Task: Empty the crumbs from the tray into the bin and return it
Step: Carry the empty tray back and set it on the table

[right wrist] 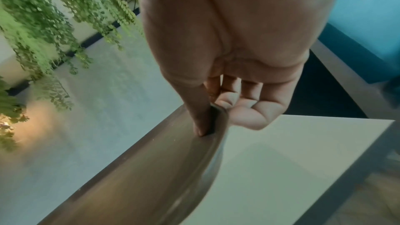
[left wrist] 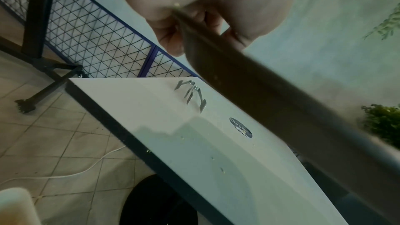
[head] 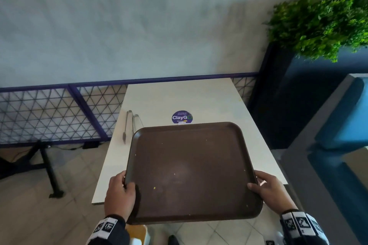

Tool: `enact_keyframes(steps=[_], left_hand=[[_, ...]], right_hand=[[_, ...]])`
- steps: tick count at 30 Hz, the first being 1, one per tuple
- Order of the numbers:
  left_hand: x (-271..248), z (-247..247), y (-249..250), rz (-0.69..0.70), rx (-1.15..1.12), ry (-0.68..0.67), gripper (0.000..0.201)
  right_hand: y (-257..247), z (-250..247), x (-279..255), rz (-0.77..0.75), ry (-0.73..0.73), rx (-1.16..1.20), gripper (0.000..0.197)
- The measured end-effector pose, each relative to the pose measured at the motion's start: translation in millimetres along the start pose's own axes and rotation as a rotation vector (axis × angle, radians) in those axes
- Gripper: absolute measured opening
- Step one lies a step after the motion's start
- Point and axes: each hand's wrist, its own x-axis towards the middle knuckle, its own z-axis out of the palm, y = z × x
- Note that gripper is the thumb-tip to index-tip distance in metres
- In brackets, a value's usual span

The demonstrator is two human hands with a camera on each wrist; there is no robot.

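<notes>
A brown plastic tray (head: pixel 191 165) with a few pale crumbs on it hangs above the near end of a white table (head: pixel 179 97). My left hand (head: pixel 119 191) grips its left rim, thumb on top. My right hand (head: pixel 266 189) grips its right rim the same way. In the left wrist view the tray (left wrist: pixel 259 91) runs edge-on from my left hand (left wrist: pixel 194 28), lifted off the table (left wrist: pixel 238 168). In the right wrist view my right hand (right wrist: pixel 214 109) pinches the tray rim (right wrist: pixel 173 168), thumb inside, fingers curled beneath. No bin is clearly in view.
Metal tongs (head: pixel 129 125) lie on the table's left side, beyond the tray. A round purple sticker (head: pixel 182 117) sits at the table's middle. A wire-mesh railing (head: pixel 49 113) runs behind. A planter with greenery (head: pixel 318 26) and a blue seat (head: pixel 342 117) stand to the right.
</notes>
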Motion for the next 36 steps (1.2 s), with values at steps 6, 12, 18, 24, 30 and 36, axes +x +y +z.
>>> enact_keyframes(steps=[6, 12, 18, 24, 30, 36], left_hand=[[75.8, 27.2, 8.9, 0.011, 0.066, -0.178, 0.035], [145.0, 54.8, 14.7, 0.035, 0.163, -0.326, 0.039], [191.5, 83.8, 18.0, 0.068, 0.299, -0.359, 0.035], [231.9, 115.6, 40.9, 0.084, 0.404, -0.354, 0.026], [273.4, 147.4, 62.9, 0.039, 0.462, -0.293, 0.024], [310.7, 172.2, 78.8, -0.032, 0.534, -0.287, 0.022]], right_hand=[[-19.8, 17.3, 62.5, 0.101, 0.100, -0.180, 0.030], [-30.7, 29.0, 125.2, 0.237, 0.075, -0.267, 0.024], [-35.7, 33.4, 174.8, 0.335, 0.034, -0.289, 0.023], [-35.0, 35.8, 230.9, 0.353, 0.034, -0.306, 0.022], [-29.8, 42.8, 304.5, 0.316, 0.024, -0.356, 0.020], [-27.0, 50.7, 376.2, 0.326, -0.039, -0.407, 0.019]])
